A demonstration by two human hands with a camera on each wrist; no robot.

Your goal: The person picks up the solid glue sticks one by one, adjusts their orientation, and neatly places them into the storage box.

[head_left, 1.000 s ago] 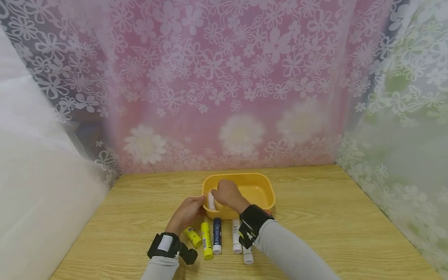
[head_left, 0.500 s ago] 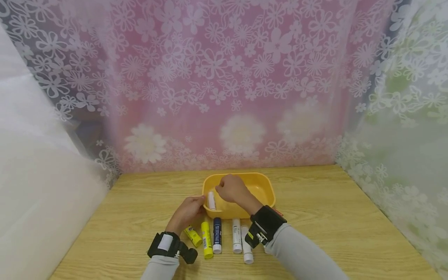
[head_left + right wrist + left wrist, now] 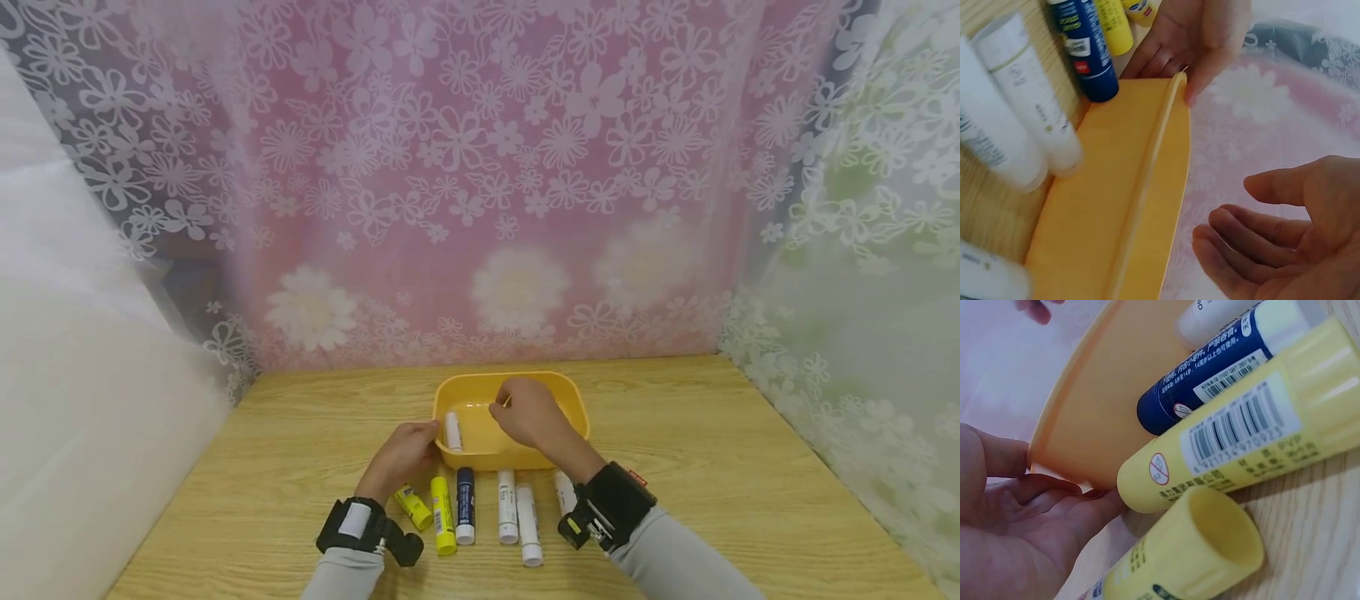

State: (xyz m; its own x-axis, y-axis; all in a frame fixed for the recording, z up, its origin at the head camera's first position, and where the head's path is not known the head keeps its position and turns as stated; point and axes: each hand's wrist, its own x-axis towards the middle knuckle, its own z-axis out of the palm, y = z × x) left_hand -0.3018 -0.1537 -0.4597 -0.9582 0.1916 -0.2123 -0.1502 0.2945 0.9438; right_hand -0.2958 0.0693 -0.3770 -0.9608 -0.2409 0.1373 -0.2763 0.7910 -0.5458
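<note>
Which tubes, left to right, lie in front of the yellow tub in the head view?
Slanted yellow tube, second yellow tube, navy tube, first white tube, second white tube, third white tube, partly hidden.

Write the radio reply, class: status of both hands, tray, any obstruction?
Left hand grips yellow tray by rim. Right hand relaxed, empty, over tray. One white tube inside; other tubes along tray's near side. Nothing seen blocking right hand.
</note>
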